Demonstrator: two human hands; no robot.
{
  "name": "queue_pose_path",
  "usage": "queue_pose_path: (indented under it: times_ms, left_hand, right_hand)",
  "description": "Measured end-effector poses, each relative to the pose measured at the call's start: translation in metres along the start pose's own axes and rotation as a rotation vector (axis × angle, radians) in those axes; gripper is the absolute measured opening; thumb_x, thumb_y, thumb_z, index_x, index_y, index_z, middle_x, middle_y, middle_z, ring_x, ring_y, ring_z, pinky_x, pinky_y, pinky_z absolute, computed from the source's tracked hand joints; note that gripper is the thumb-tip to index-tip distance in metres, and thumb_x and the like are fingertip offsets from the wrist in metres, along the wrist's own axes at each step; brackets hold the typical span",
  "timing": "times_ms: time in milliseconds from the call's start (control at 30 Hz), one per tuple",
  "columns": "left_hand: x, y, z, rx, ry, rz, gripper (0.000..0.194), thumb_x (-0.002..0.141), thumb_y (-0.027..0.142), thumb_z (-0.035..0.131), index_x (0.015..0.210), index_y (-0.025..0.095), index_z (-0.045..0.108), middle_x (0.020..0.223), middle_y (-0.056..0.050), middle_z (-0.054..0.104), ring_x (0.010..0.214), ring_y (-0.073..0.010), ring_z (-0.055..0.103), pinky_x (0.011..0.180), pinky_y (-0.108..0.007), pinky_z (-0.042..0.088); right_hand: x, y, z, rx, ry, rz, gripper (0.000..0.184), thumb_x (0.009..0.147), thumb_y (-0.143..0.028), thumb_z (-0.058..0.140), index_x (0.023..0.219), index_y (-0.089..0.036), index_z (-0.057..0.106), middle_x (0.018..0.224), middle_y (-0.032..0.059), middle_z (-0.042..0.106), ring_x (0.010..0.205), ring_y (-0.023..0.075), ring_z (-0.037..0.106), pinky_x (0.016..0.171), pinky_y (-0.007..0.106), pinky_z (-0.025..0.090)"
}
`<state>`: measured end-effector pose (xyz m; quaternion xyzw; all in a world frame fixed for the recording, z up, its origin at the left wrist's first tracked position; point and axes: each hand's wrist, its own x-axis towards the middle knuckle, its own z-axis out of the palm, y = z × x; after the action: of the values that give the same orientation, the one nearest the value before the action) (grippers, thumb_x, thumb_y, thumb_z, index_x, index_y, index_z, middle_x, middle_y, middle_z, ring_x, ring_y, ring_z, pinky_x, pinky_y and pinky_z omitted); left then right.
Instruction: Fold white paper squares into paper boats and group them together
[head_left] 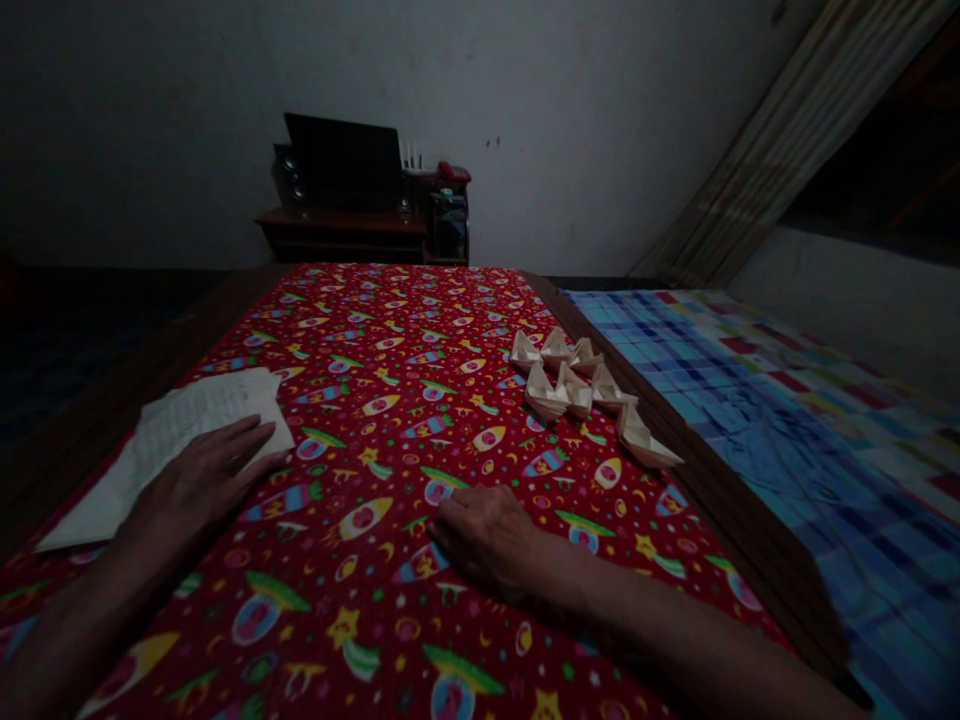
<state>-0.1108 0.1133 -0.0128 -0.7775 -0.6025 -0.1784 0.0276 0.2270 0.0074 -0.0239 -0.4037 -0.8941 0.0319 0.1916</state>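
Observation:
My left hand [202,470] lies with fingers stretched out on a stack of paper sheets [202,400] at the left side of the red cloth. The top sheet carries faint writing or print. Near the middle, my right hand [487,535] rests on the cloth, its fingers curled into a loose fist. No object shows in it. Beyond it to the right stand several folded paper boats [546,393], grouped in rows close together. The nearest boat [643,440] sits a little apart, by the cloth's right edge.
The red patterned cloth [360,580] covers a surface with dark wooden edges [720,500]. To the right lies blue plaid fabric [675,350]. Against the far wall stand a desk [345,230] with a dark monitor [345,160] and a red telephone [454,172]. A curtain [795,150] hangs at upper right.

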Motion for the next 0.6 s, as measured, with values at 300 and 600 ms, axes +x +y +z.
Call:
queue_pose_path:
  times_ms: [300, 600]
  left_hand:
    - [0.003, -0.009, 0.002, -0.025, -0.064, -0.102, 0.047, 0.080, 0.050, 0.043, 0.106, 0.018, 0.065, 0.111, -0.008, 0.066, 0.103, -0.0234, 0.059, 0.090, -0.031, 0.044]
    - [0.003, 0.008, -0.009, -0.014, -0.038, 0.035, 0.035, 0.084, 0.041, 0.037, 0.091, 0.017, 0.061, 0.099, -0.009, 0.065, 0.092, -0.0221, 0.060, 0.085, -0.032, 0.045]
  right_hand:
    - [0.001, 0.000, -0.005, 0.037, 0.016, 0.000, 0.016, 0.092, -0.027, 0.042, 0.080, -0.018, 0.048, 0.071, -0.0005, 0.058, 0.055, 0.0094, 0.044, 0.052, 0.027, 0.021]
    - [0.000, 0.000, -0.006, 0.052, 0.011, 0.001, 0.014, 0.091, -0.024, 0.042, 0.079, -0.019, 0.047, 0.069, -0.0012, 0.056, 0.055, 0.0094, 0.040, 0.052, 0.026, 0.021]
